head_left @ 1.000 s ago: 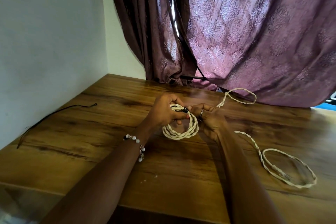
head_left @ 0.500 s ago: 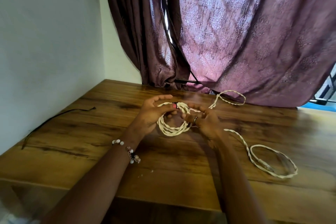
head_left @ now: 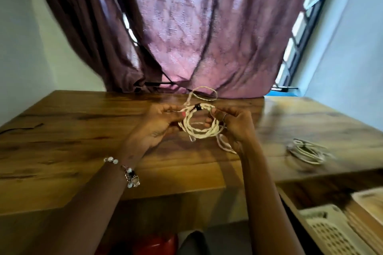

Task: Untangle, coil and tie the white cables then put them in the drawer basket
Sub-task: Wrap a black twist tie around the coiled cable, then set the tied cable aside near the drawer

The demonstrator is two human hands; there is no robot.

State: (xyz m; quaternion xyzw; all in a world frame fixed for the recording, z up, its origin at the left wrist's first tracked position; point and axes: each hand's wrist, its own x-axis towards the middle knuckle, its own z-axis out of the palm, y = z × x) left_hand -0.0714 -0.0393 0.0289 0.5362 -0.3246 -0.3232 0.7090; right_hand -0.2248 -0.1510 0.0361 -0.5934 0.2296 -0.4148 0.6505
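Note:
A coil of white twisted cable (head_left: pixel 200 125) hangs between my two hands above the wooden table (head_left: pixel 83 130). A black tie (head_left: pixel 198 107) wraps its top. My left hand (head_left: pixel 159 123) pinches the coil's left side, and my right hand (head_left: pixel 232 124) grips its right side. A loose loop of the same cable (head_left: pixel 205 93) lies on the table behind the coil, and a short tail hangs below my right hand. A second coiled white cable (head_left: pixel 306 151) lies on the table at the right. The white perforated drawer basket (head_left: pixel 329 232) sits at the lower right.
A purple curtain (head_left: pixel 196 27) hangs behind the table, with a barred window (head_left: pixel 300 33) to the right. A thin black cord (head_left: pixel 20 128) lies by the left wall. The open wooden drawer (head_left: pixel 294 198) holds the basket. A red object (head_left: pixel 155 244) sits below the table.
The view has swung right and down, bringing the drawer basket into sight. My hands have lifted the coil and hold it more upright. The image is blurred from motion.

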